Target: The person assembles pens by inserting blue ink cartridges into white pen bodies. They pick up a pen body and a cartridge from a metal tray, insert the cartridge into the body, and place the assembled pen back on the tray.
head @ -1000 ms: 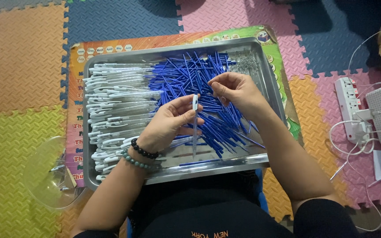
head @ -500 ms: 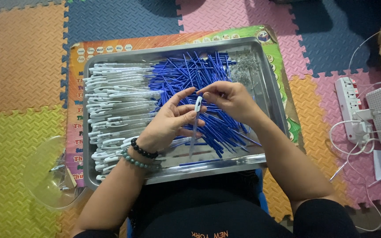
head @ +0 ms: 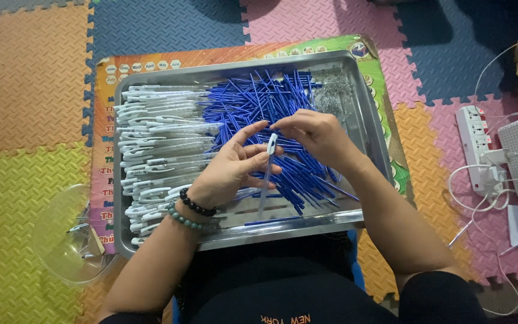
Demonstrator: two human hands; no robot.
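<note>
- The steel tray (head: 367,129) is lying on the foam floor mats, holding two piles too dense to count: white pen barrels (head: 157,150) at nine o'clock, blue refills (head: 259,102) at twelve.
- Assembly is looking only partly done; many loose refills are remaining.
- The left hand (head: 229,171) is pinching one clear pen barrel (head: 266,174) at centre; the right hand (head: 313,132) is closing its grip on that barrel's top.

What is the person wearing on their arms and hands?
Both forearms are bare, with no sleeves or gloves. The left hand has two bead bracelets at the wrist, one black and one grey-green. The right hand wears nothing.
</note>
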